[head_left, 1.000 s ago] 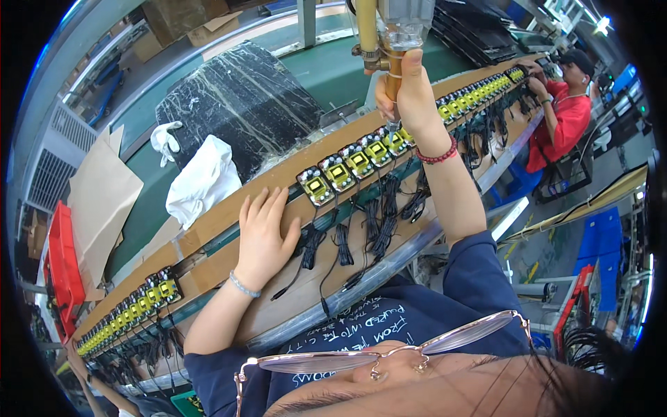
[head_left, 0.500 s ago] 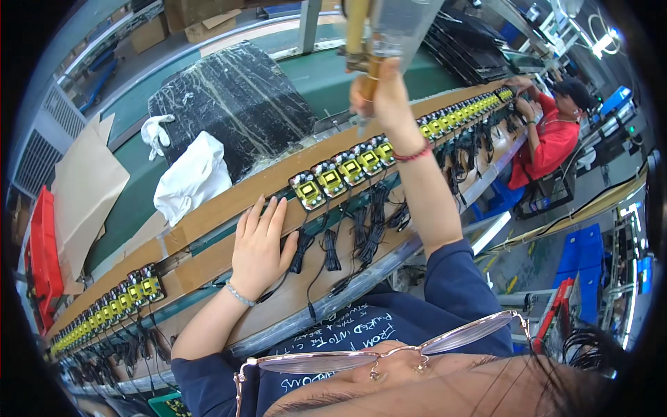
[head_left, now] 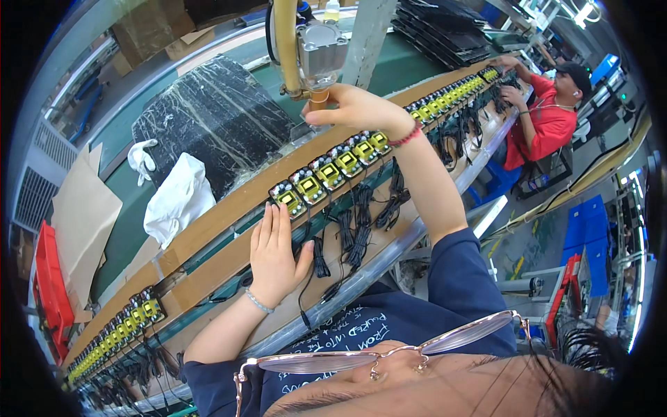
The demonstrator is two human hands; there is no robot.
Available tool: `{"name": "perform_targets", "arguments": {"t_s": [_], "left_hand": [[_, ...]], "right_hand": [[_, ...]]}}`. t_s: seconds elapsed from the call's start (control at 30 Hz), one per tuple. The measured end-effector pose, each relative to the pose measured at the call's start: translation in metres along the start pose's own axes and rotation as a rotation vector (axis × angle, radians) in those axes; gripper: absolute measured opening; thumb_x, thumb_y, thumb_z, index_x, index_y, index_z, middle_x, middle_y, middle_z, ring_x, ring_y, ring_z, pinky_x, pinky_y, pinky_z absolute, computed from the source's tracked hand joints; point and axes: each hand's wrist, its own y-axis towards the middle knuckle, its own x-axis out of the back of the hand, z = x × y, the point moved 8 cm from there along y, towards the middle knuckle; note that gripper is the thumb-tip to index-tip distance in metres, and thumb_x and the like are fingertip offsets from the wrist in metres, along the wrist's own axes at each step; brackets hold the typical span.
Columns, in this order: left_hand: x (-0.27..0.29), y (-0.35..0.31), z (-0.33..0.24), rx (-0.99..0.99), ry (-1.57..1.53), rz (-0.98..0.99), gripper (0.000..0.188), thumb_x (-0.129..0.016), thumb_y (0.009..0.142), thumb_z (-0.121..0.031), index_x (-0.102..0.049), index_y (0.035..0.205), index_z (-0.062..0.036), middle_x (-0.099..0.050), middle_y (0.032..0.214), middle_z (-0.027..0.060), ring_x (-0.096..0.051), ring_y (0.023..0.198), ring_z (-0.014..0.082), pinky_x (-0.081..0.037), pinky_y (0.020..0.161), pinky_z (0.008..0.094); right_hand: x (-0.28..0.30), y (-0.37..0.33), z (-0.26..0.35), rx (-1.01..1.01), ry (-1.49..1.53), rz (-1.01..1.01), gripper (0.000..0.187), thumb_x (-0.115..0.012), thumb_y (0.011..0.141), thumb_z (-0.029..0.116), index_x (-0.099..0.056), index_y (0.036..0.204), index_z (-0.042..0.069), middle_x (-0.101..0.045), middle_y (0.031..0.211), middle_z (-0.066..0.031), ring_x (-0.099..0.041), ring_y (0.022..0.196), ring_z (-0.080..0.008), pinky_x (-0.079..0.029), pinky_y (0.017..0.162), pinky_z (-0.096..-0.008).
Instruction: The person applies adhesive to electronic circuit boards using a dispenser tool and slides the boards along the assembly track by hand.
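Observation:
A row of circuit boards (head_left: 326,174) with yellow transformers runs along the brown rail, black cables hanging from its near side. My left hand (head_left: 276,254) lies flat with fingers stretched out, its fingertips at the row's left end board (head_left: 286,199). Farther up, my right hand (head_left: 358,112) curls around the lower end of an amber nozzle (head_left: 319,98) beneath a grey metal dispenser head (head_left: 322,52). The nozzle's tip is hidden by the hand. Coiled black cables (head_left: 360,226) lie between my arms.
Another row of boards (head_left: 118,323) sits at the lower left. Behind the rail are a black scuffed panel (head_left: 212,118), a white bag (head_left: 179,198) and a white glove (head_left: 142,160). A co-worker in red (head_left: 545,121) handles boards at the far right end.
My right hand and the dispenser have moved left, and the nozzle tip has gone out of sight. My left fingertips, earlier just short of the end board, now reach it. The row appears farther left.

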Motion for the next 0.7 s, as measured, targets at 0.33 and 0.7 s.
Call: {"name": "perform_targets", "arguments": {"t_s": [0.33,0.7], "left_hand": [[-0.003,0.006,-0.002,0.004,-0.056,0.007,0.079,-0.064,0.075,-0.03,-0.032,0.135,0.0097,-0.041,0.131,0.0303,-0.037,0.124,0.0448,-0.028,0.101,0.048],[-0.067,0.085,-0.069,-0.031,-0.028,-0.014,0.081,-0.059,0.079,-0.043,-0.03,0.137,0.0057,-0.04,0.122,0.042,-0.034,0.122,0.0518,-0.027,0.102,0.0515]], "right_hand": [[0.043,-0.2,-0.037,0.035,0.63,-0.843,0.023,-0.053,0.093,0.021,-0.057,0.089,-0.001,-0.059,0.063,-0.0086,-0.055,0.053,-0.0126,-0.041,0.049,-0.0218],[-0.068,-0.28,-0.037,-0.025,-0.149,-1.068,0.031,-0.047,0.091,0.009,-0.047,0.061,0.001,-0.047,0.052,-0.0021,-0.038,0.045,-0.0077,-0.029,0.043,-0.0227]]}}
